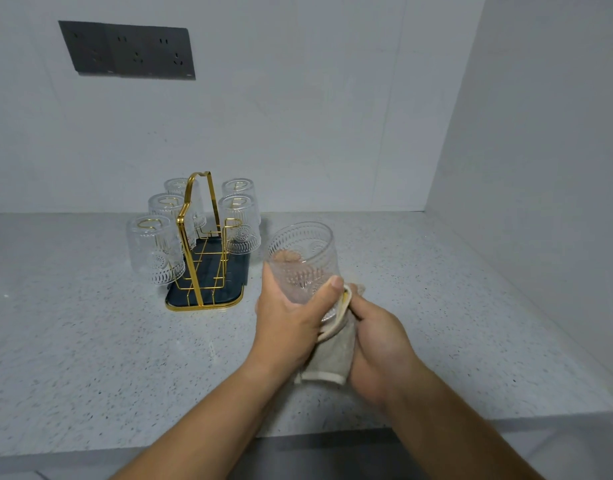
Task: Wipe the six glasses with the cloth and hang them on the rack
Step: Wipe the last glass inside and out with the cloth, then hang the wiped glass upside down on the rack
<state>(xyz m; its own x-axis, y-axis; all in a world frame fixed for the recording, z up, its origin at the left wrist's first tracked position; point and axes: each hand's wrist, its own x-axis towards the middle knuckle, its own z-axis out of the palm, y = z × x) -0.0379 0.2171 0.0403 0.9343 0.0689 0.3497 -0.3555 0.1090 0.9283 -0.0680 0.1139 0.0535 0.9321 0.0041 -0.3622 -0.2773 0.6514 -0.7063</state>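
Glass-wiping update: my left hand (291,313) is wrapped round the loose glass (303,258), thumb pressed on the near side and fingers curled round the far side, where they show through the patterned wall. The glass is held up off the speckled countertop (90,341), tilted with its mouth up, just to the right of the rack (194,237). My right hand (377,344) grips the beige cloth (332,358), bunched against the glass's bottom end, and a cream-edged corner hangs down between my wrists. Five others hang upside down on the gold wire pegs. On the left are the near left glass (154,251), middle left glass (166,209) and back left glass (175,187). On the right are the back right glass (237,187) and front right glass (239,223). The rack stands on a dark tray (180,297) with a gold rim, back toward the wall. Up on the wall at left is a dark outlet panel (128,51), and any marks on it are too small to read. The glasses show embossed ridges and round sunburst motifs.
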